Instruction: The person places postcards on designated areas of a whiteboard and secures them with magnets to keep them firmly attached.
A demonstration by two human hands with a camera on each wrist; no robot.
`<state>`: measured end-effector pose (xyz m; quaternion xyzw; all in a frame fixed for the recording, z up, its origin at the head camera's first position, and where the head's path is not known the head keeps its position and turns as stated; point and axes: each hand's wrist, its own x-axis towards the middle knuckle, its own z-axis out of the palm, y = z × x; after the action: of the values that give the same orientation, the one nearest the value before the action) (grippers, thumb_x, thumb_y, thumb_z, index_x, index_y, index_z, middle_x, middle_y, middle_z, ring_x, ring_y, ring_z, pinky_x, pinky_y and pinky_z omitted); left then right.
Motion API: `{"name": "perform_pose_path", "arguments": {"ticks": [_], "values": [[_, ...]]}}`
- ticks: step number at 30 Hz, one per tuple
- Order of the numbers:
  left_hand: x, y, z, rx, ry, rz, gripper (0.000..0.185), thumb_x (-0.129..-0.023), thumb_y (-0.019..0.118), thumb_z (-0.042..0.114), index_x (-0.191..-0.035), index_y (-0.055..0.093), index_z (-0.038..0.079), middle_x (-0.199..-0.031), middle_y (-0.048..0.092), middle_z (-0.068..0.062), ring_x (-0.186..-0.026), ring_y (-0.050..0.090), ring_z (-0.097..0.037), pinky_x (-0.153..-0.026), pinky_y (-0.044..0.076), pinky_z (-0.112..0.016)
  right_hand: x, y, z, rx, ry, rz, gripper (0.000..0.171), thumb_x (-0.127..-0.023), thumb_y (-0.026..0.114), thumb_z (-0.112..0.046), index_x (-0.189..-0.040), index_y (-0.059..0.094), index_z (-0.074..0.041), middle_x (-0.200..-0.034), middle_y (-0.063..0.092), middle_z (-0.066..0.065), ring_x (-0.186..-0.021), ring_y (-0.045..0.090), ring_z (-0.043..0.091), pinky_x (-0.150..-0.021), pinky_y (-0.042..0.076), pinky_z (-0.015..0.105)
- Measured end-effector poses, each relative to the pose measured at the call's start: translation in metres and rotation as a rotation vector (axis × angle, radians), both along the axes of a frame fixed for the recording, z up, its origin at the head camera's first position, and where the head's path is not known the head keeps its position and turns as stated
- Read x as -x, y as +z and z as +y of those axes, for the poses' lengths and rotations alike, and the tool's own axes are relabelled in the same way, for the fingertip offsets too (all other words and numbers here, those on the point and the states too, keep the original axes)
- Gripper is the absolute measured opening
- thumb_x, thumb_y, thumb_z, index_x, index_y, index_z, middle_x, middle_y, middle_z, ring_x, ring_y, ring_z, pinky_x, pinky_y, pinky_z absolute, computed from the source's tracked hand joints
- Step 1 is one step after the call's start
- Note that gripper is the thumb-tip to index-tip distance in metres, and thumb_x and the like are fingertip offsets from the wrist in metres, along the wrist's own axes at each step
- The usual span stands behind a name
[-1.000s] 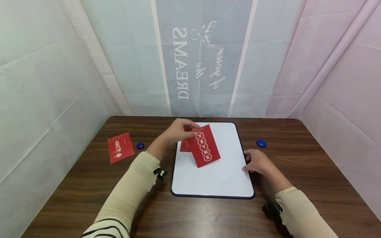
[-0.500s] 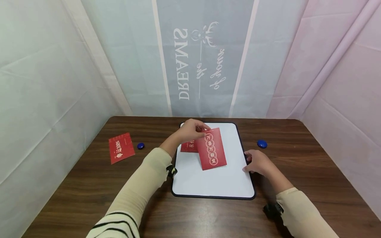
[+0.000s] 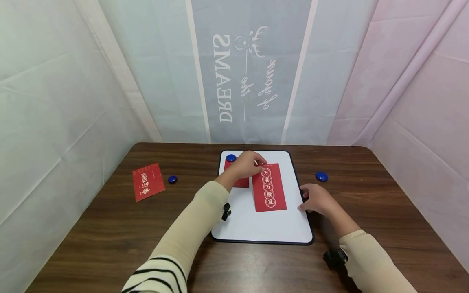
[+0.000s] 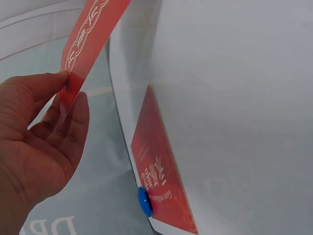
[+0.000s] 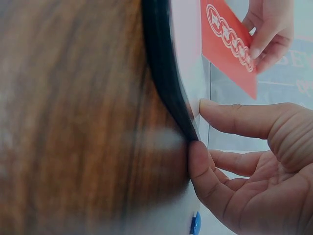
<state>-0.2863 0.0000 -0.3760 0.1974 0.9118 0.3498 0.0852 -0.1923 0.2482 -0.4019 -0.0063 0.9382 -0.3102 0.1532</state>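
Note:
My left hand pinches the top edge of a red envelope with white ringed characters, between thumb and fingers, over the middle of a white magnetic board. In the left wrist view the envelope stands tilted away from the board's surface. A second red envelope lies on the board's upper left, a blue round magnet at its top; my left hand and forearm hide part of it. My right hand grips the board's right rim, its thumb on the white face and fingers at the dark edge.
Left of the board, a third red envelope lies on the wooden table, with a blue magnet beside it. Another blue magnet is to the board's right. Fabric curtains enclose the back and sides.
My left hand has carried the envelope right and slightly toward me, turning it more upright along the board. The second envelope's magnet has come into view. My right hand stays at the rim.

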Motion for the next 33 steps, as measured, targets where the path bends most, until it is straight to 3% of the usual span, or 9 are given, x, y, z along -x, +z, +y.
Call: {"name": "perform_pose_path", "arguments": {"ticks": [9,20,29,33], "values": [[-0.001,-0.005,0.016,0.122,-0.011,-0.028,0.005,-0.090,0.072,0.018,-0.092,0.074,0.015,-0.088,0.064,0.005,-0.087,0.055,-0.012,-0.072,0.051,-0.021,0.000,-0.001,-0.001,0.009,-0.011,-0.014,0.076,-0.073,0.085,-0.005,-0.135,0.044,0.013,-0.108,0.058,0.025,-0.067,0.063,0.020,-0.068,0.057,0.039],[0.000,-0.011,0.023,0.232,-0.076,-0.029,0.033,-0.081,0.081,0.028,-0.108,0.074,0.012,-0.096,0.065,0.004,-0.091,0.054,-0.010,-0.074,0.051,-0.021,-0.001,-0.001,0.000,-0.002,-0.012,-0.003,0.076,-0.073,0.085,-0.007,-0.135,0.045,0.013,-0.107,0.058,0.025,-0.068,0.063,0.021,-0.069,0.057,0.040],[-0.004,-0.015,0.031,0.377,-0.065,-0.023,0.033,-0.080,0.081,0.029,-0.108,0.072,0.014,-0.092,0.060,0.003,-0.085,0.055,-0.011,-0.067,0.053,-0.023,-0.001,0.000,-0.001,0.005,-0.011,-0.009,0.077,-0.073,0.085,-0.007,-0.135,0.044,0.012,-0.108,0.058,0.025,-0.067,0.063,0.020,-0.070,0.058,0.040],[-0.006,-0.014,0.035,0.459,-0.100,0.017,0.026,-0.083,0.078,0.030,-0.103,0.073,0.013,-0.085,0.061,0.004,-0.081,0.056,-0.010,-0.073,0.051,-0.025,-0.001,-0.001,-0.001,0.003,-0.012,-0.006,0.077,-0.073,0.085,-0.007,-0.135,0.044,0.012,-0.108,0.058,0.025,-0.068,0.064,0.020,-0.072,0.058,0.041]]}}
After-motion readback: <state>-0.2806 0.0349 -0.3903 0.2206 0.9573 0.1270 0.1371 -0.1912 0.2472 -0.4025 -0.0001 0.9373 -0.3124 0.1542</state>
